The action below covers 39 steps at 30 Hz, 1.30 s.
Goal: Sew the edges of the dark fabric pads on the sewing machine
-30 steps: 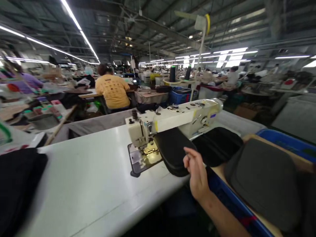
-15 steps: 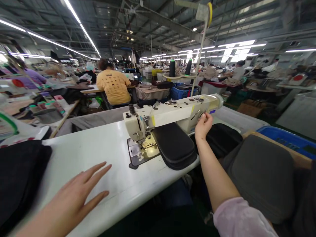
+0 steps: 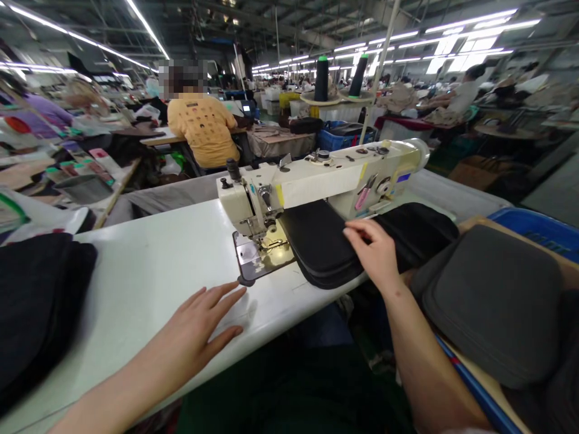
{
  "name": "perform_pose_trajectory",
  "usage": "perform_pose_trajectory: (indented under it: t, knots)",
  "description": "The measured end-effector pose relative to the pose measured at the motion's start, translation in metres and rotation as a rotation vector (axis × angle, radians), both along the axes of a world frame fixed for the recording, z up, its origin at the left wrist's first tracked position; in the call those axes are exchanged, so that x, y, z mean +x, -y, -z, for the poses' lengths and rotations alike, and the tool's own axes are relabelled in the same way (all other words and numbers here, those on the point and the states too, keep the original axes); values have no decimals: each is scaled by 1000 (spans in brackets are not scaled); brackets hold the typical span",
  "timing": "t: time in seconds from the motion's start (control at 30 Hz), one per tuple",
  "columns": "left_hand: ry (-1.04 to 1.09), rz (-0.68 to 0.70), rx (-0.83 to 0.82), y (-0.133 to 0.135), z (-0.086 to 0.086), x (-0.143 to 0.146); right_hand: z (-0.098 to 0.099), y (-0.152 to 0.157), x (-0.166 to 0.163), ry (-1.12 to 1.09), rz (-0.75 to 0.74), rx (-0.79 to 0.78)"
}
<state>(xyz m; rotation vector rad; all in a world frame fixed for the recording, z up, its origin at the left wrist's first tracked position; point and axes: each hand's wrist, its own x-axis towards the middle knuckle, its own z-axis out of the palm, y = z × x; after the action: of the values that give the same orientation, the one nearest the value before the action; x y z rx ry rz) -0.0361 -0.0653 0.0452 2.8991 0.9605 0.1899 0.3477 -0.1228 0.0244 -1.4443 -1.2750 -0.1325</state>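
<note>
My left hand [image 3: 203,325] is open above the white sewing table [image 3: 154,271], its fingers spread just in front of the machine's metal needle plate [image 3: 256,268]. A stack of black padded panels with rounded corners [image 3: 319,241] lies under the arm of the sewing machine [image 3: 316,178]. At the stack's right edge is my right hand [image 3: 375,250], thumb and finger drawn together. Whether they pinch the edge of a panel cannot be made out. Pink-handled thread snips [image 3: 363,196] rest against the machine body, left of a round dial [image 3: 383,187].
Black fabric pieces [image 3: 36,301] are stacked at the left. Grey panels [image 3: 497,301] and a blue crate [image 3: 538,220] are at the right, with more black pieces [image 3: 418,232] behind my right hand. A co-worker in a yellow shirt [image 3: 203,129] sits beyond the table.
My right hand has come down from beside the machine's dial to the edge of the black stack, leaving the pink snips visible. The left has moved right, toward the needle plate.
</note>
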Motion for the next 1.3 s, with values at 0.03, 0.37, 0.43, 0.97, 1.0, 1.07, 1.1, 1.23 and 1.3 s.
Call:
perform_pose_trajectory:
  t: [0.03,0.37,0.43,0.97,1.0,1.07,1.1,1.23,1.3]
  knots:
    - [-14,7,-32,-1,1,7,2,9,-11,64,-125,-84]
    - [15,138,-188,-1,-9,65,0,20,-22,320,-342,-406]
    - [21,144,-203,0,-11,67,-3,19,-21,338,-350,-423]
    - [7,168,-222,4,-15,75,-3,29,-29,807,-309,-344]
    - [14,170,-222,4,-15,76,-4,29,-30,800,-303,-345]
    - [38,182,-214,3,-14,77,-5,28,-34,773,-272,-359]
    - [47,190,-210,3,-14,78,-6,27,-36,758,-248,-371]
    - [48,203,-210,4,-13,79,-7,23,-47,672,-142,-411]
    - [63,200,-211,4,-12,78,-7,21,-50,640,-123,-426]
